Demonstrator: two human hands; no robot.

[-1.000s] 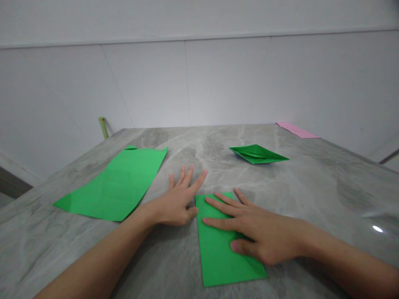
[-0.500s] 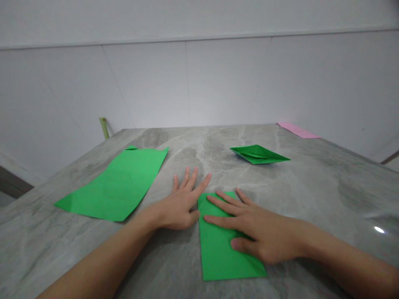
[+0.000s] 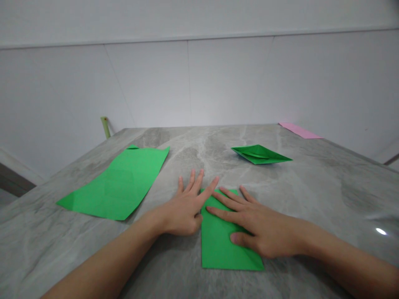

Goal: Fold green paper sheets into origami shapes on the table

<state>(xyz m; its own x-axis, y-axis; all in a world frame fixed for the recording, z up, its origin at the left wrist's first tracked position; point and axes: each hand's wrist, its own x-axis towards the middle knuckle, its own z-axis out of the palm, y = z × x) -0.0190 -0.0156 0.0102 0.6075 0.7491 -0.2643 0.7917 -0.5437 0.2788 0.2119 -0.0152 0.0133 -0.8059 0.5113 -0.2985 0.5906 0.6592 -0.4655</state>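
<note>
A folded green paper (image 3: pixel 222 247) lies flat on the grey marble table (image 3: pixel 311 187) in front of me. My right hand (image 3: pixel 258 226) rests on top of it, fingers stretched out and pressing down. My left hand (image 3: pixel 185 205) lies flat on the table at the paper's left edge, fingers spread, the forefinger tip over the paper's far left corner. Neither hand holds anything.
A larger creased green sheet (image 3: pixel 120 182) lies to the left. A folded green paper boat shape (image 3: pixel 260 154) sits further back on the right. A pink sheet (image 3: pixel 299 130) lies at the far right edge. A pale green post (image 3: pixel 105 127) stands by the wall.
Both hands and the folded paper have shifted a little to the right and away from me. My left forefinger now reaches over the paper's far corner.
</note>
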